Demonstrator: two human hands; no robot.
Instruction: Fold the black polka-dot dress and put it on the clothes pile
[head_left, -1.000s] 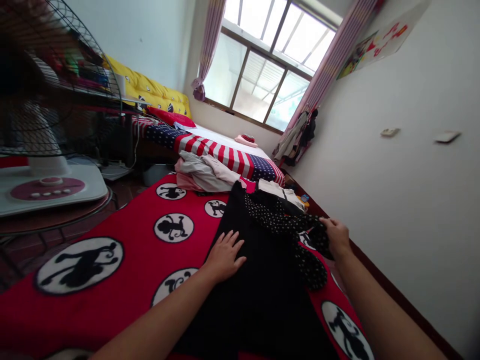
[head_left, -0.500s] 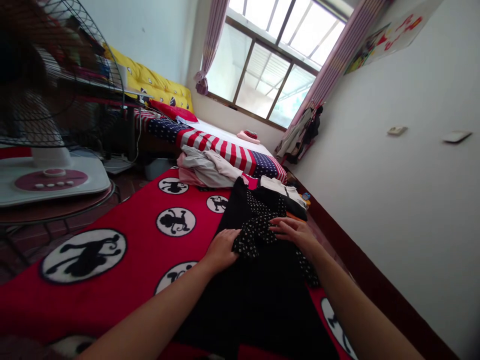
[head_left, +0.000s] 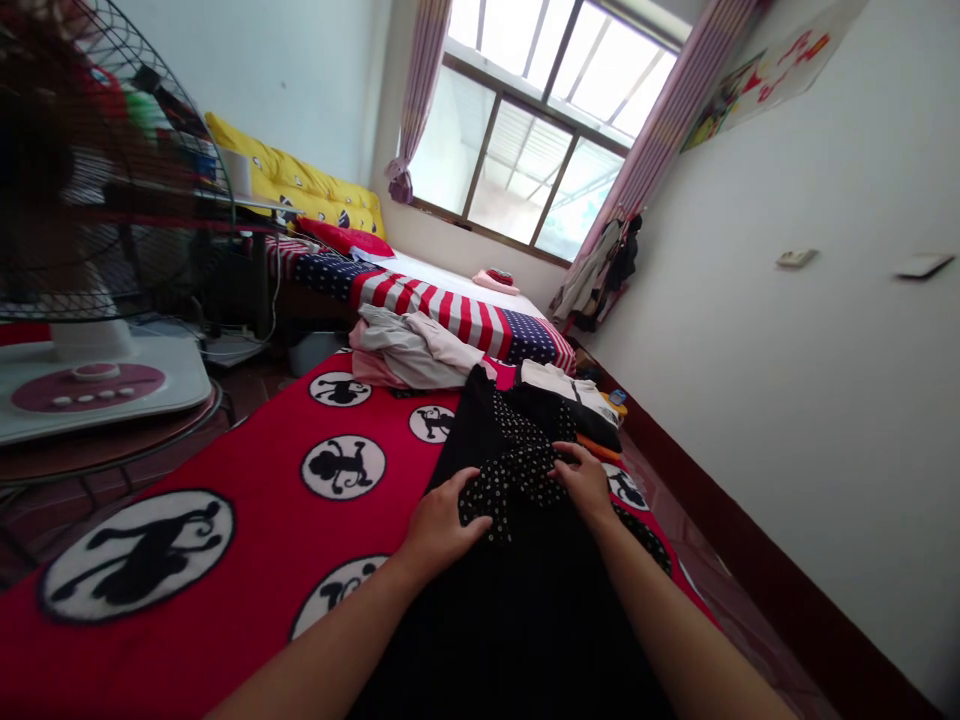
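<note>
The polka-dot band (head_left: pixel 514 490) of the black garment (head_left: pixel 517 630) now sits gathered mid-garment, no longer out right, on the red blanket (head_left: pixel 225 440). The left hand (head_left: pixel 439 530) lies open against it; whether the curled right hand (head_left: pixel 585 485) grips, I cannot tell.

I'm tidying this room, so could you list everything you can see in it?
red blanket: one, red with black-and-white monkey circles, foreground
black garment: one, black, on the blanket
polka-dot fabric: one, black with white dots, on the black garment
clothes pile: one, grey and pink, on the blanket's far end
folded garment: one, black and white, right of the pile
striped bedspread: one, red, white and blue, beyond the blanket
red pillow: one, red, far left of the bedspread
fan: one, white base, dark grille, left
window: one, bright, far wall
curtains: two, pink striped, beside the window
poster: one, multicoloured, right wall
wall plates: two, pale, right wall
left hand: one, at the polka-dot fabric's edge
right hand: one, on the polka-dot fabric
</note>
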